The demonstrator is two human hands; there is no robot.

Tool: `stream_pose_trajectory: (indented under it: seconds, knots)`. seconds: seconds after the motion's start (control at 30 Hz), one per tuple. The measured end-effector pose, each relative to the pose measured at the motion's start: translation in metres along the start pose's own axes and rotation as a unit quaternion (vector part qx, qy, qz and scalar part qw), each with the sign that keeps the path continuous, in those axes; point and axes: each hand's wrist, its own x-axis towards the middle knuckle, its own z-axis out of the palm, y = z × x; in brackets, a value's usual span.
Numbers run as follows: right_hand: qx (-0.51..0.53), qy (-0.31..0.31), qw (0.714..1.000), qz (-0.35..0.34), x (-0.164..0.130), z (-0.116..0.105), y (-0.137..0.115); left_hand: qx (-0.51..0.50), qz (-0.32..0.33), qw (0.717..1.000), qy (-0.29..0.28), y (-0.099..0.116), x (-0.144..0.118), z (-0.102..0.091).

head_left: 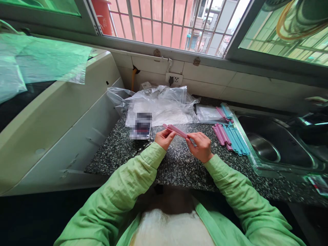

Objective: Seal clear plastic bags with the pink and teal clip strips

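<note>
Pink bag sealing clips (177, 131), seemingly more than one held together, span the gap between my hands above the countertop. My left hand (164, 139) pinches their left end between thumb and fingers. At the other end, my right hand (200, 146) grips them the same way. To the right lie a row of pink clips (221, 136) and a row of blue clips (236, 139), side by side near the sink. Behind these, a flat stack of clear plastic bags (208, 114) has more pink and blue clips at its right end.
A large crumpled clear plastic bag (164, 106) covers the back of the speckled countertop (176, 171). A phone-like object (140, 126), partly blurred out, lies before it. The steel sink (282, 136) is on the right, a pale appliance (77, 99) on the left. A barred window stands behind.
</note>
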Motion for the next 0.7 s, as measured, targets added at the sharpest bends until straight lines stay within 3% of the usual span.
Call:
stream_pose_trajectory:
  seconds: [0.7]
  knots:
    - [-0.001,-0.013,1.0,-0.005,0.0004,0.002,0.0011,-0.001,-0.011,1.0,0.002,0.0073,-0.0024,0.0016]
